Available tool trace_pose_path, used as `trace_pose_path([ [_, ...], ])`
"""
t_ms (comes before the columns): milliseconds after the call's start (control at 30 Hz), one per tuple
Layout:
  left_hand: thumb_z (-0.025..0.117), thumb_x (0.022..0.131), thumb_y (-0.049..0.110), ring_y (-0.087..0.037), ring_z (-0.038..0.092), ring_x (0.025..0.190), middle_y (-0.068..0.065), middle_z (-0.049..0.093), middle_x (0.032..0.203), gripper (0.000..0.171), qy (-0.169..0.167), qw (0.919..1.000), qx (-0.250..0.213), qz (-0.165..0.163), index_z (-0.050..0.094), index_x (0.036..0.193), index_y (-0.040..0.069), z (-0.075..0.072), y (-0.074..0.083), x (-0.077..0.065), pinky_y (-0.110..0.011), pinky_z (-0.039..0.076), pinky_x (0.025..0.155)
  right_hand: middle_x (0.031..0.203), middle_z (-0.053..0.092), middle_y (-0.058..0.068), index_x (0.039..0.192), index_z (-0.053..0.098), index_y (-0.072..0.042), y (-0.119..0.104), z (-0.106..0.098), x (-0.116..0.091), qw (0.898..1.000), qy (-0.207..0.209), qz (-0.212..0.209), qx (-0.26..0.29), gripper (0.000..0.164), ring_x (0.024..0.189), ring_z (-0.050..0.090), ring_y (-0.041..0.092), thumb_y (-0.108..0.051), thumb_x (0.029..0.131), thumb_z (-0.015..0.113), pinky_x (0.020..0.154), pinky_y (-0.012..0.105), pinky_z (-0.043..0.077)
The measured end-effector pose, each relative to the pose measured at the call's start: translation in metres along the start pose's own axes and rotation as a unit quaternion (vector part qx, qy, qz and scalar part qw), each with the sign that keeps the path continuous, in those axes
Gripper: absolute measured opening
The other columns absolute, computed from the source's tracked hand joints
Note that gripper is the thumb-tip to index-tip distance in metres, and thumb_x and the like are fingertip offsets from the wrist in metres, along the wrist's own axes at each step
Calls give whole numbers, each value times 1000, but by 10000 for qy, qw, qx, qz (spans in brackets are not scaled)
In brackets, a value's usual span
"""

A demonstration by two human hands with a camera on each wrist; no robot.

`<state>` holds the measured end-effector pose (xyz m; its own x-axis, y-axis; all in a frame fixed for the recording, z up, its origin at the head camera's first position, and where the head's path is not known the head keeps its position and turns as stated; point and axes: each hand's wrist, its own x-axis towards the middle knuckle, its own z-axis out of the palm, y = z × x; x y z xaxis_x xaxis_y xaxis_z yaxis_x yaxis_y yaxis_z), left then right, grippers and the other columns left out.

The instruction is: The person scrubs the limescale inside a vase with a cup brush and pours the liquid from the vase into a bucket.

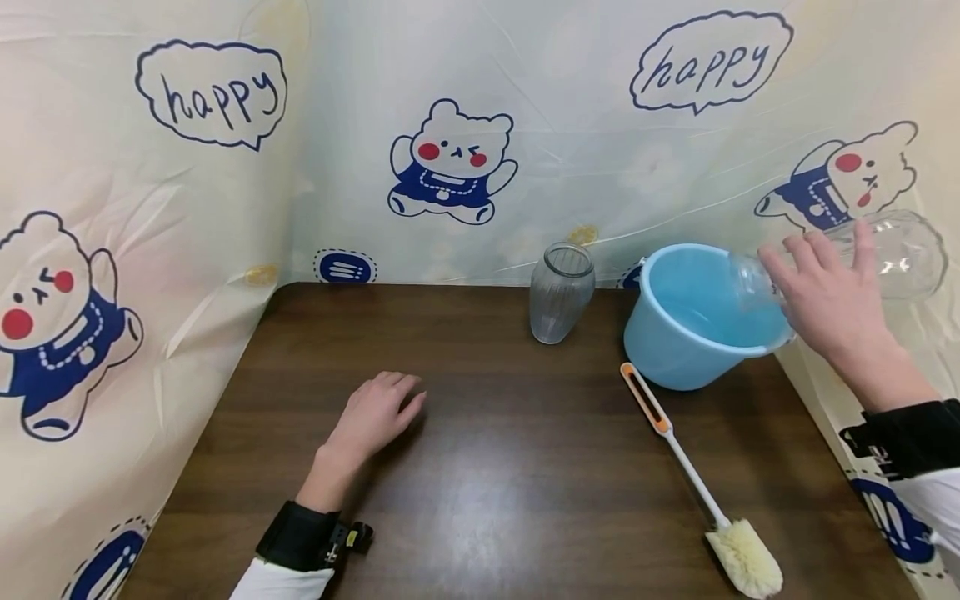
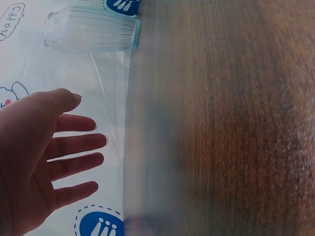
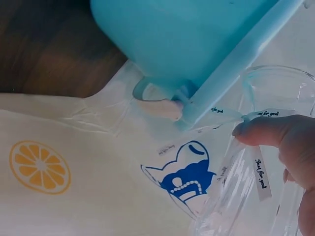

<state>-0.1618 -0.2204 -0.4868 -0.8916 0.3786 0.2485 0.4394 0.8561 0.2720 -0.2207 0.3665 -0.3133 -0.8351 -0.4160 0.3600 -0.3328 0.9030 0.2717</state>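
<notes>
My right hand [image 1: 836,296] grips a clear glass vase [image 1: 911,254] that lies tilted nearly sideways, its mouth over the light blue bucket [image 1: 675,354]. In the right wrist view a printed ribbon [image 3: 262,177] is tied round the vase's neck, and my thumb [image 3: 261,132] presses there. Whether water runs from the mouth, I cannot tell. My left hand [image 1: 375,417] hovers over the left part of the table with nothing in it; its fingers are spread and relaxed in the left wrist view. A second, ribbed glass vase [image 1: 561,300] stands upright left of the bucket.
On the brown table [image 1: 465,467], a long-handled brush [image 1: 697,475] with an orange-trimmed grip and a cream head lies in front of the bucket. A printed cloth [image 1: 337,167] hangs behind and along both sides of the table.
</notes>
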Motion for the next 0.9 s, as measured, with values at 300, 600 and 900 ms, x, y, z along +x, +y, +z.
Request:
trace_pose_path([
  [300,70,100,27,-34,68,111,-15,74,116,31,-113,9999,-10,-89,74,120,3,0,0,-1,-54,56,91,141,44,35,142,50,-7,2,5,-3,9986,-451,-260,40,86,140,27,54,21,67,81,121,67,-13],
  [600,71,100,27,-34,68,110,-14,74,115,30,-121,9999,-24,-86,74,119,3,0,2,0,-54,56,92,143,44,36,145,47,-8,0,7,-5,9991,-389,-91,111,82,139,29,55,11,73,81,120,68,-13],
  [900,72,99,24,-35,68,109,-15,74,115,29,-121,9999,-52,-87,74,118,3,1,2,1,-55,56,93,140,48,35,139,46,-5,-9,-11,-5,9990,296,339,-74,91,133,36,54,-1,62,95,122,68,4],
])
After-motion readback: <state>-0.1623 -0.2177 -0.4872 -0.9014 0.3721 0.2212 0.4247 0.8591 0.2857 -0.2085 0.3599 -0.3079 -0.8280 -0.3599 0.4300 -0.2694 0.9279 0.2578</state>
